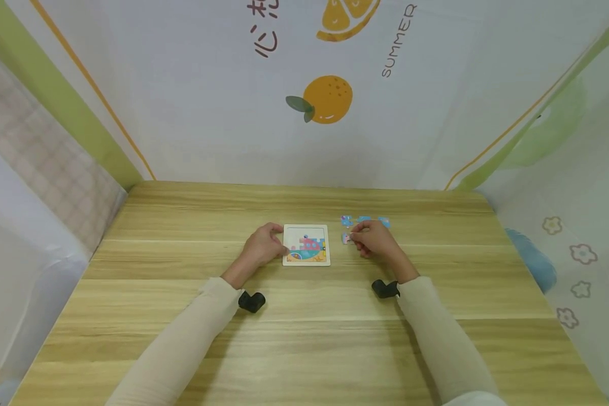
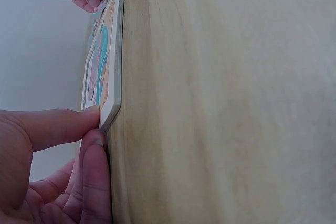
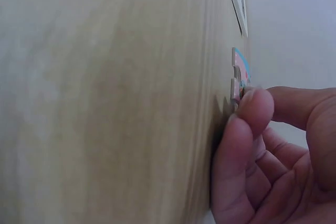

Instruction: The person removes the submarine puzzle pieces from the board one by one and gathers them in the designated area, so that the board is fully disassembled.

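A square jigsaw puzzle board [image 1: 307, 264] with a pale rim lies on the table, its lower part and right side filled with coloured pieces. My left hand [image 1: 263, 246] grips the board's left edge, thumb on the rim and index finger against its side in the left wrist view. To the right of the board, my right hand [image 1: 376, 240] pinches a small pink and blue puzzle piece [image 3: 241, 62] between thumb and index finger. The piece is low over the wood, and the fingertips cover part of it.
Behind the right hand lie several loose blue puzzle pieces [image 1: 346, 220] in a row. The wooden table [image 1: 304, 349] meets a white curtain [image 1: 208, 141] with printed fruit at its back edge. More cloth hangs at both sides.
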Demonstrator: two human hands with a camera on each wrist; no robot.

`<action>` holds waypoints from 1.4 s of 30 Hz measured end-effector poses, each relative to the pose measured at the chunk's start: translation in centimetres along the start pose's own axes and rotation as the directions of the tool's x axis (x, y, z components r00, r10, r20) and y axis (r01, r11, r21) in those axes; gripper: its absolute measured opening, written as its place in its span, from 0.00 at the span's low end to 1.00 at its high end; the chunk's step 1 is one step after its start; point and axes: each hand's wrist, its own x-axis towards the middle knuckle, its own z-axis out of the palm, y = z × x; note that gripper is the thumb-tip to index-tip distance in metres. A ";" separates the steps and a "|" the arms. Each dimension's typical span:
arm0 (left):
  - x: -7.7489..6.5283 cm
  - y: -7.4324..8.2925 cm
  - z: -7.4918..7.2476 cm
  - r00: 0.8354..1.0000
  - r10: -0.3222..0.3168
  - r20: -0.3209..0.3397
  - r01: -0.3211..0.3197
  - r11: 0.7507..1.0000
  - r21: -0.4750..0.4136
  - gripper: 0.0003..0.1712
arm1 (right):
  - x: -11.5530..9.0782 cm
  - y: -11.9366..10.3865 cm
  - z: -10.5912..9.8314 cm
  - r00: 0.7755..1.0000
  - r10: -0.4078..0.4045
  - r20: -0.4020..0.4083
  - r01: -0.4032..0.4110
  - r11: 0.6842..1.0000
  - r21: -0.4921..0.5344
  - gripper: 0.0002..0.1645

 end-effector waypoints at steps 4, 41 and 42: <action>0.0 0.0 0.0 1.000 0.000 -0.003 0.000 1.000 -0.001 0.35 | -0.1 -0.2 0.0 1.000 0.010 -0.013 -0.010 1.000 -0.001 0.13; -0.1 -0.1 0.1 1.000 0.007 -0.013 -0.007 1.000 -0.001 0.35 | -0.1 -2.6 1.0 0.999 -0.035 0.008 0.035 0.998 0.054 0.18; -0.1 -0.1 0.1 1.000 0.007 -0.011 -0.007 1.000 -0.003 0.35 | 0.0 -2.9 1.3 0.999 -0.036 0.016 0.035 0.998 0.059 0.18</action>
